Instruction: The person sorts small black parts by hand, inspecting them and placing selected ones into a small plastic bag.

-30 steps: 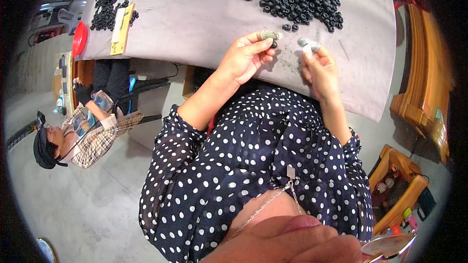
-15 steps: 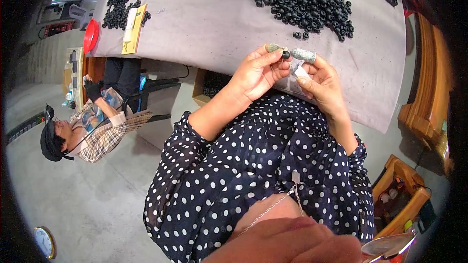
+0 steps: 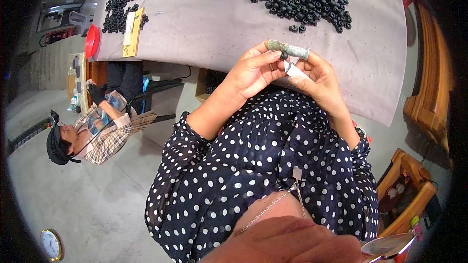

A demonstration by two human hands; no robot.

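My left hand (image 3: pixel 253 72) pinches a small round black part (image 3: pixel 283 55) between thumb and fingertips, just past the table's near edge. In my right hand (image 3: pixel 321 79) is a small flat white tool (image 3: pixel 296 71), its narrow end pointing at the black part; whether it touches cannot be made out. Both index fingers wear fabric finger covers, and the right one (image 3: pixel 297 51) lies against the left one (image 3: pixel 276 45) above the part. Beyond my hands, a heap of similar black parts (image 3: pixel 302 0) covers the cloth, with two loose ones (image 3: pixel 298 28) at its near side.
A grey cloth covers the table (image 3: pixel 195 29). At its left lie a second heap of black parts (image 3: pixel 119 5), a yellow strip (image 3: pixel 132 36) and a red dish (image 3: pixel 91 41). A co-worker (image 3: pixel 105 126) sits to the left. Wooden furniture (image 3: pixel 429 87) stands at the right.
My right hand has come closer to my left, and its covered index finger now meets the left one. The white tool has swung toward the black part. The whole view has shifted slightly.
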